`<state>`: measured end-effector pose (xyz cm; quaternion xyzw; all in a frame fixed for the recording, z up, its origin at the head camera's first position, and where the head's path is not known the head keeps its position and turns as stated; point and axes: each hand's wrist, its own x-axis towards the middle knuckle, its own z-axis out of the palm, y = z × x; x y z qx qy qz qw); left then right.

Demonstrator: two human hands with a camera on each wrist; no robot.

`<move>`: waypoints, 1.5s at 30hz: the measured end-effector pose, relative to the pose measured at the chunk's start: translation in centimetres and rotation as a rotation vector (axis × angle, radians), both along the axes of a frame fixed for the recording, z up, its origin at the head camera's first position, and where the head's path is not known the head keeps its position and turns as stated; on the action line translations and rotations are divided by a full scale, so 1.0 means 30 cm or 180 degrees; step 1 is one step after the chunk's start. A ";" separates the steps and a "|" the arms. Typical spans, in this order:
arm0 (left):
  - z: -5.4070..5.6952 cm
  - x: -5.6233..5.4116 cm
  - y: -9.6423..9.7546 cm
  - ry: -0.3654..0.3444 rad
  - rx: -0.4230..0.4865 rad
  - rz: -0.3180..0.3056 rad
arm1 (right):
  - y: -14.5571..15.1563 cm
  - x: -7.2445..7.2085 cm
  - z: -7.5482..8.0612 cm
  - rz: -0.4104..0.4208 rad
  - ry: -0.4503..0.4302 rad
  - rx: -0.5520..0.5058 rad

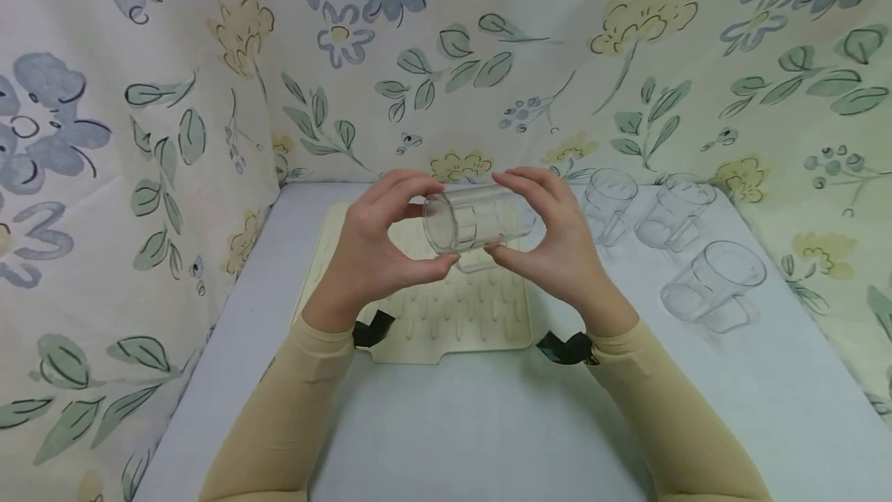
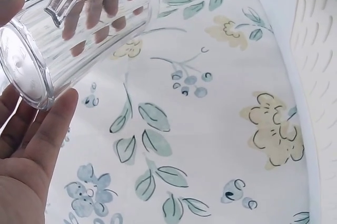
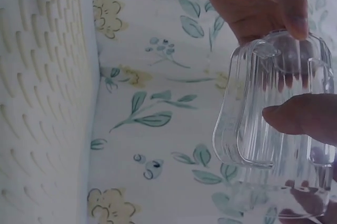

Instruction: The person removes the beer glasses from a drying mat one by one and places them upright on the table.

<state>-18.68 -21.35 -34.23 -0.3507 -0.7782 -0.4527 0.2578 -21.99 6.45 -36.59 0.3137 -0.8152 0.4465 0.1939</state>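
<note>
A clear glass mug [image 1: 481, 217] is held on its side in the air, above a cream ridged mat. My left hand [image 1: 379, 242] grips its left end between thumb and fingers, with a thick round end [image 2: 26, 71] of the glass beside the fingers in the left wrist view. On the other end my right hand [image 1: 557, 242] holds the mug, thumb below and fingers above in the head view. In the right wrist view the mug's handle [image 3: 226, 124] juts out to the left, and the right thumb [image 3: 303, 113] lies across the glass wall.
The cream ridged mat [image 1: 446, 324] lies on the white table [image 1: 446, 424] beneath the hands. To the right stand three more clear mugs: one [image 1: 714, 281] nearer, two others [image 1: 672, 211] [image 1: 609, 204] farther back. Flower-patterned cloth [image 1: 453, 60] surrounds the table's back and sides.
</note>
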 end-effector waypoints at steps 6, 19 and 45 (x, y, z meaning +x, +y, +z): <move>-0.007 -0.004 -0.011 0.0030 0.0145 0.0026 | 0.027 -0.001 0.032 0.0111 -0.0037 -0.0009; -0.025 -0.019 -0.007 0.0449 0.0596 0.0072 | 0.085 -0.011 0.052 0.0342 -0.1037 -0.0921; -0.026 -0.030 0.042 0.0609 0.1122 -0.0223 | 0.041 -0.004 0.023 0.1399 -0.2344 -0.1920</move>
